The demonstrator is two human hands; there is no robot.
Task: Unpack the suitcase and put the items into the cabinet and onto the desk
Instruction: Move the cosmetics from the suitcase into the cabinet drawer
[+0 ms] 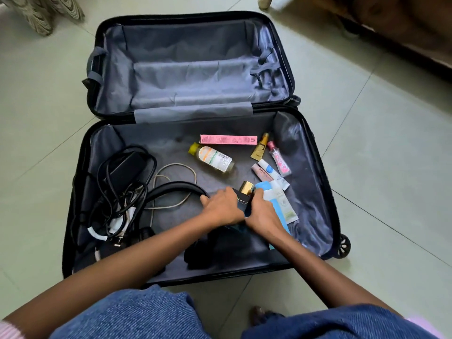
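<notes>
The black suitcase [80, 182] lies open on the floor, its far half bare grey lining. In the near half my left hand [223, 206] and my right hand [263, 211] meet around a black perfume box [242, 200] with a gold-capped bottle [247, 187] just beyond it. The left hand's fingers also lie over the black headphones [171, 189]. Beside the right hand lie a blue tube [265, 189] and a white sachet [285, 204]. Farther back sit a clear yellow-capped bottle [212, 157], a pink box [228, 139], a gold tube [260, 149], a pink-capped bottle [280, 159] and small tubes [269, 172].
Tangled black cables with a charger brick [124, 167] and a beige cord [176, 184] fill the near half's left side. Dark cloth [220, 248] lies under my forearms. Wooden furniture [403, 28] stands at the far right, patterned fabric [44, 11] at the far left. My blue-clad knees are at the bottom.
</notes>
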